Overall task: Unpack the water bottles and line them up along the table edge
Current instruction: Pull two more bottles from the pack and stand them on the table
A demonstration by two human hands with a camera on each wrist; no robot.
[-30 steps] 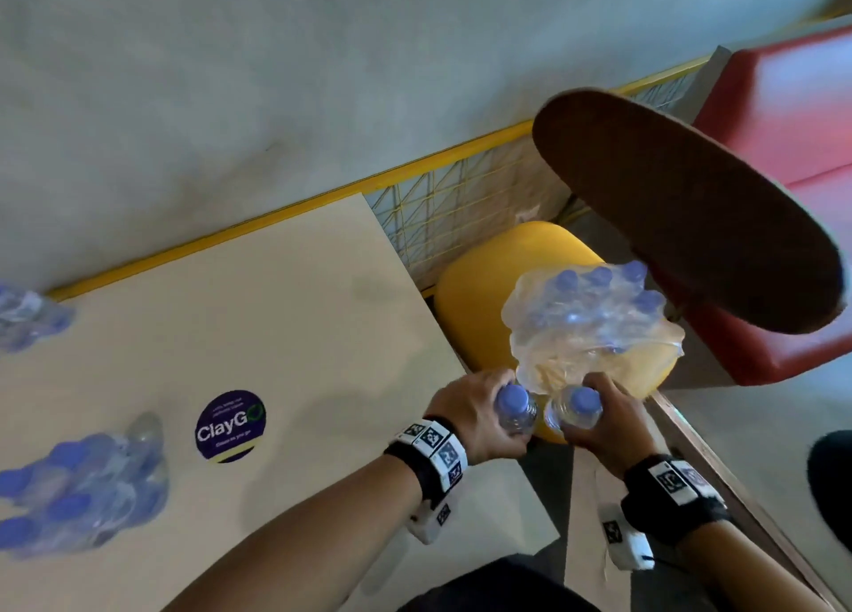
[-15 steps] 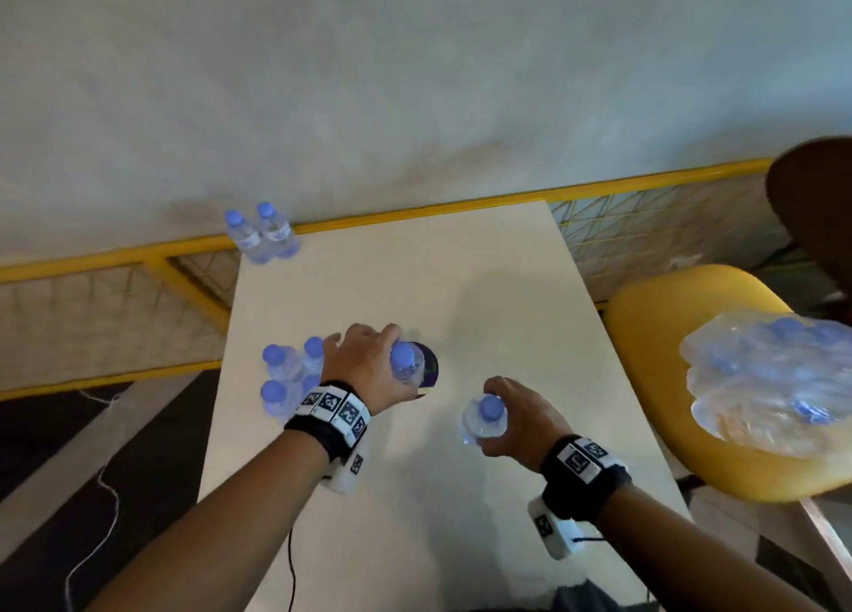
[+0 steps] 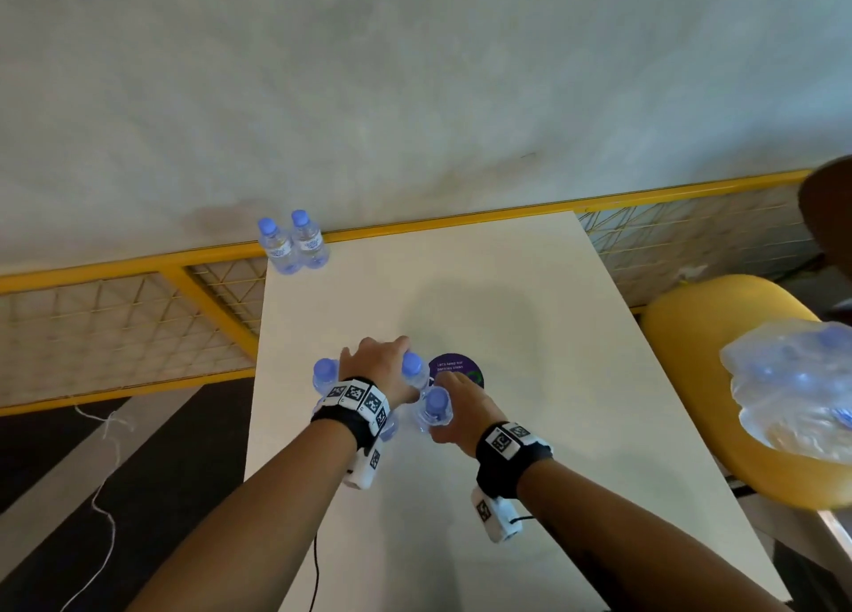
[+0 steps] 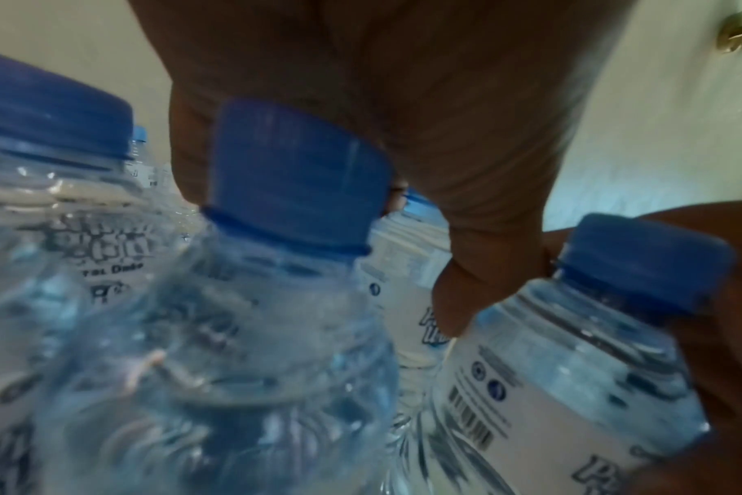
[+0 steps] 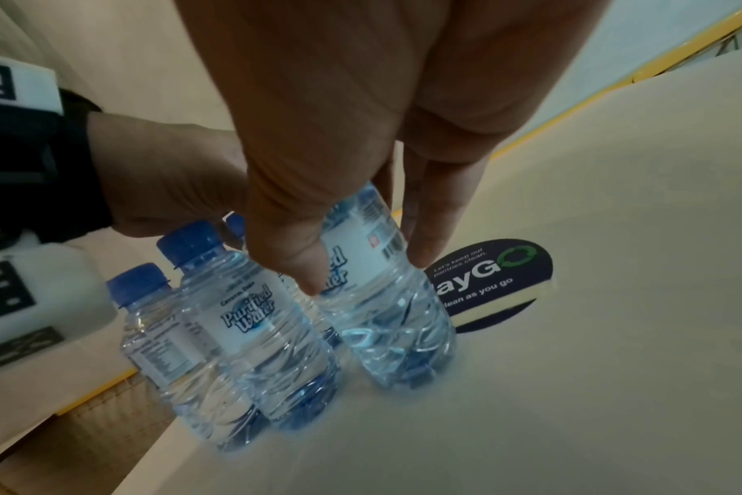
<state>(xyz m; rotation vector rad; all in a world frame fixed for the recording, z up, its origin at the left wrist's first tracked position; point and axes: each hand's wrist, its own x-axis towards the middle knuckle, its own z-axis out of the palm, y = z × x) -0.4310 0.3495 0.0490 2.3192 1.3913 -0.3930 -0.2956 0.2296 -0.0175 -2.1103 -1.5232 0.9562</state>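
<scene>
Both hands are over the left middle of the white table. My left hand grips a small clear water bottle with a blue cap round its upper part. My right hand pinches a second bottle between thumb and fingers; it stands upright on the table, close to the first. Beside my left wrist stand several more bottles, one blue cap showing in the head view. Two bottles stand at the far left corner. The torn plastic pack with more bottles lies on the chair.
A round dark sticker lies flat on the table just beyond my hands. A yellow chair stands against the table's right side. A yellow mesh railing runs behind and to the left. A thin cable trails on the floor.
I turned from the pack on the chair to the table with a bottle in each hand. Both hands have moved in beside the group of bottles, and the right bottle now stands on the table.
</scene>
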